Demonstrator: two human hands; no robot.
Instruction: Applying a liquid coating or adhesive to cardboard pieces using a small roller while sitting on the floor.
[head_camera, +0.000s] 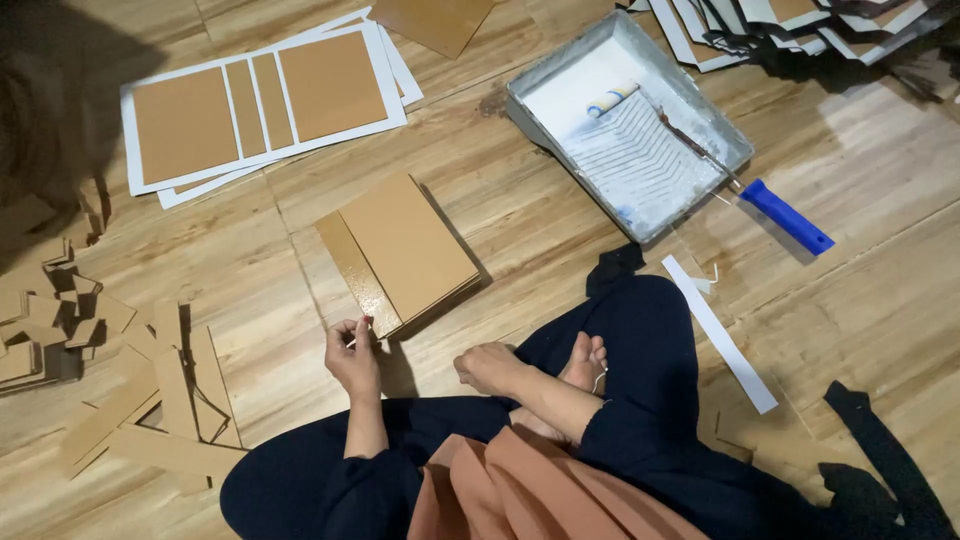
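Left hand (352, 352) pinches something small and pale beside the stiff, light-looking board stack (405, 252); its free corners look the best hold. Right hand (487, 368) rests loosely curled, empty, near the foot (583, 362).

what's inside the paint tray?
In the paint tray lies a small roller at the far end, its metal shaft crossing the ribbed slope and the blue handle sticking out over the rim. White coating covers the tray floor beneath.

No packages, labels, signs or screens in view
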